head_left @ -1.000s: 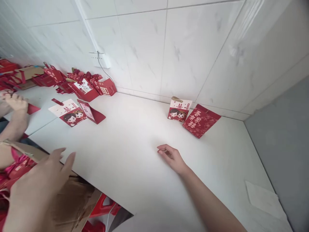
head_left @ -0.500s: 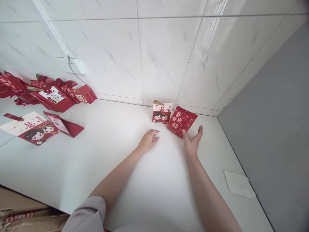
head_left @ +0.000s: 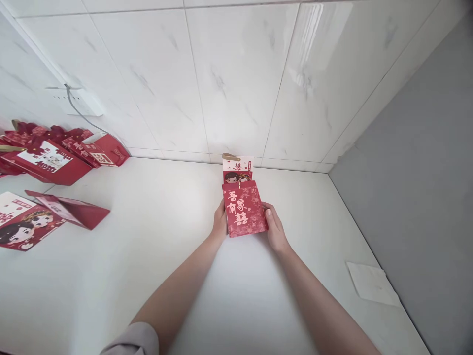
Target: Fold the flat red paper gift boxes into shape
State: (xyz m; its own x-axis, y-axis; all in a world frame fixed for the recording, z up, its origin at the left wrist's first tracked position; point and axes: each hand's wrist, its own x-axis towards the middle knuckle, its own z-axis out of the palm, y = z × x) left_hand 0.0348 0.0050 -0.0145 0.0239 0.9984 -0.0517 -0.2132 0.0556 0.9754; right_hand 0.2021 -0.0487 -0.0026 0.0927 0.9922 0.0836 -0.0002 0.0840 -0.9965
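Note:
A red gift box with pink characters and a floral pattern is between my two hands, its printed face toward me. My left hand presses on its left side, fingers partly hidden behind it. On the right side my right hand grips the edge, thumb in front. Just behind stands a white and red gift box with cartoon faces and a tan strap, its lower part covered by the red one. Whether the red box touches the tabletop, I cannot tell.
At the left lie a cartoon-face box and a folded red box. Several red boxes line the tiled wall, below a socket with a grey cable. A white patch lies near the grey panel at right.
The red box has moved left and toward me, in front of the cartoon-face one. Both hands have closed on its sides. The view has shifted right.

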